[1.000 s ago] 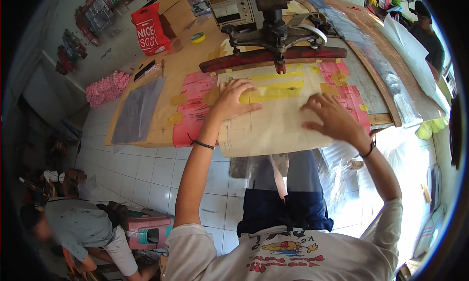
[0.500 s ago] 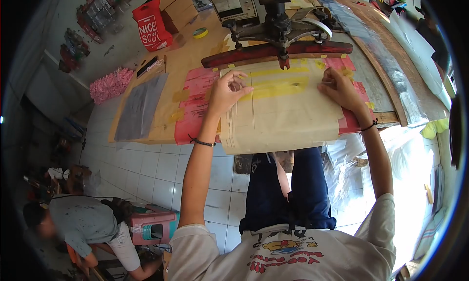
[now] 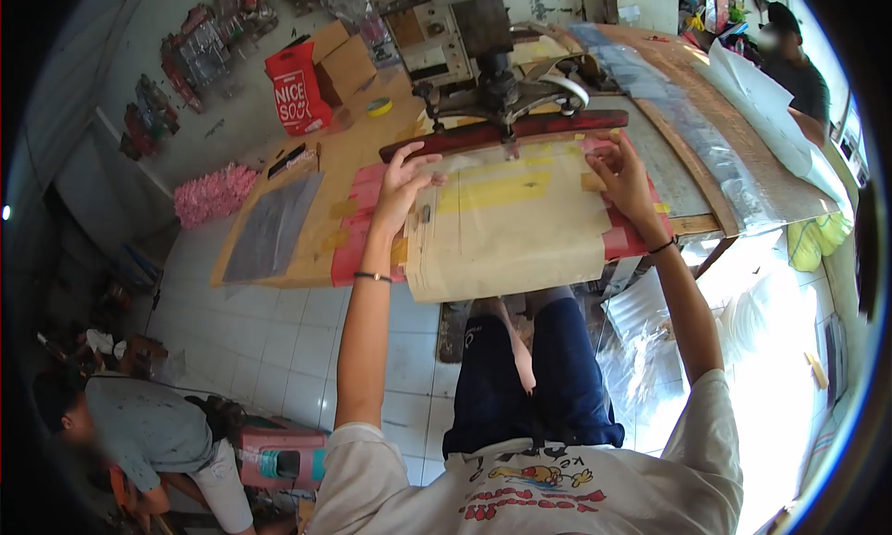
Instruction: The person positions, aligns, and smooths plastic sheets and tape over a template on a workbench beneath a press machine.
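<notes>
My left hand (image 3: 401, 189) is raised over the left side of the beige paper sheet (image 3: 511, 247), its fingers curled and thumb towards them. Opposite it, my right hand (image 3: 621, 177) bends its fingers and thumb over the right side. Between them a thin clear plastic sheet (image 3: 488, 168) faintly shows; its edges are hard to see, and both hands seem to pinch it. Yellow tape strips (image 3: 497, 193) show beneath. The paper hangs over the table's front edge, with red patches on both sides. Just beyond my fingers is the press's dark red bar (image 3: 548, 126).
The press head (image 3: 497, 79) stands above the table. Left lie a stack of grey plastic sheets (image 3: 274, 224), a tape roll (image 3: 379, 106) and a red bag (image 3: 297, 89). One person (image 3: 153, 433) bends low at left; another (image 3: 799, 75) is at far right.
My view has shifted, so the table scene sits further left. Both hands have moved towards the red bar, and their fingers have spread a little. The second person at right has come into view.
</notes>
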Demonstrator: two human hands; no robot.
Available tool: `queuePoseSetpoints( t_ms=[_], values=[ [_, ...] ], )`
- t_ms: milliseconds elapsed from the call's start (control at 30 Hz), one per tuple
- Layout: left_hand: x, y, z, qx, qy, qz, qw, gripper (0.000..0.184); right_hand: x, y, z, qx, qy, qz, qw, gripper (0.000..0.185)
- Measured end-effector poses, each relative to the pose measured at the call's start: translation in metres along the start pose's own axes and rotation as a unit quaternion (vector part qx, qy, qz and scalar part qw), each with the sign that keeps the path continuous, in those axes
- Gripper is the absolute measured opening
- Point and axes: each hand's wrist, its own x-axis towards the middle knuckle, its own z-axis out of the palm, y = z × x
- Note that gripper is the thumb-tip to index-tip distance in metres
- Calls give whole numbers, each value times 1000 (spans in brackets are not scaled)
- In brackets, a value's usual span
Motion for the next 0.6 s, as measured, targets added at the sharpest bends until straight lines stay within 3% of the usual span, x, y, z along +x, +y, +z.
queuePoseSetpoints(
  t_ms=[100,233,400,500,600],
  values=[
    [-8,29,9,40,-23,47,998,64,-19,-28,-6,120,25,3,992,42],
    [-28,80,33,73,-21,83,994,63,-31,-41,-29,170,-46,28,984,55],
    [-35,116,57,95,-29,132,986,53,-39,-86,-54,166,-61,-22,984,69],
    [-40,128,70,104,-36,152,982,50,-39,-104,-72,129,-50,8,990,71],
    [-46,135,82,102,-22,180,978,44,-53,-121,-88,135,-21,24,990,61]
  ],
)
